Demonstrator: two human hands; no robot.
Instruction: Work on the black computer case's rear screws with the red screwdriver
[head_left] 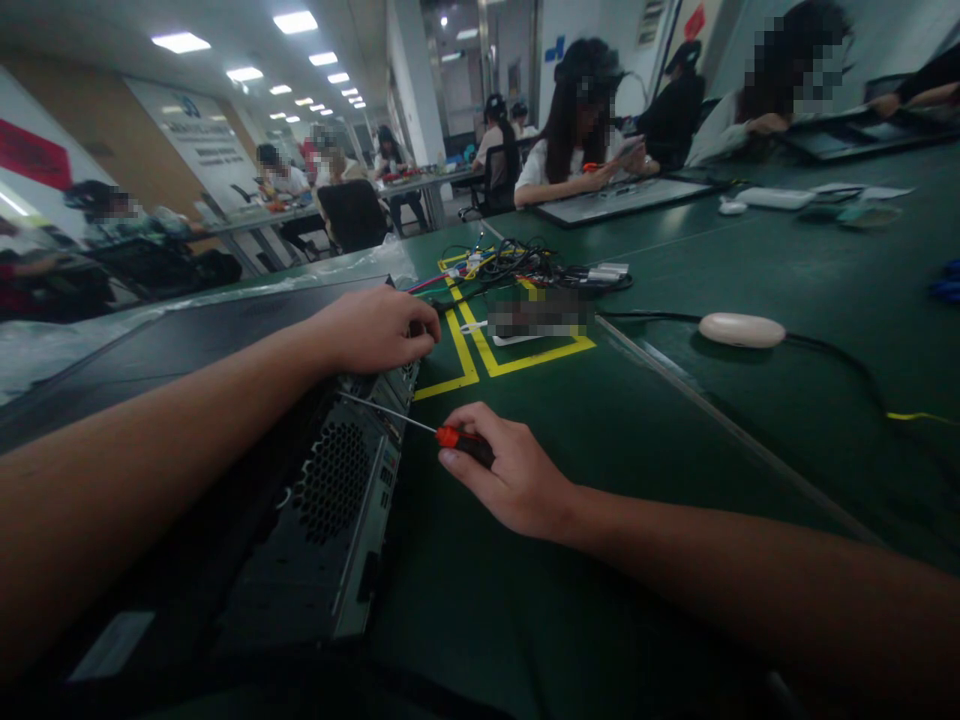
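Note:
A black desktop computer case point(247, 590) lies on its side at the left, its rear panel with a honeycomb vent point(334, 485) and ports turned towards the right. On the case's upper rear edge rests my left hand point(386, 330), fingers curled loosely; whatever is inside them, if anything, is hidden. My right hand point(510, 470) grips a screwdriver point(448, 437) by its red and black handle. The thin metal shaft points left, and its tip meets the rear panel's upper edge just below my left wrist.
Behind the hands, a tangle of black cables point(525, 265) lies by yellow tape marks point(532, 357) on the green table point(675, 430). A white oval cable piece point(741, 330) is at the right. Several people sit further back, one at a flat panel point(622, 203). Plastic sheeting point(360, 262) lies beyond the case.

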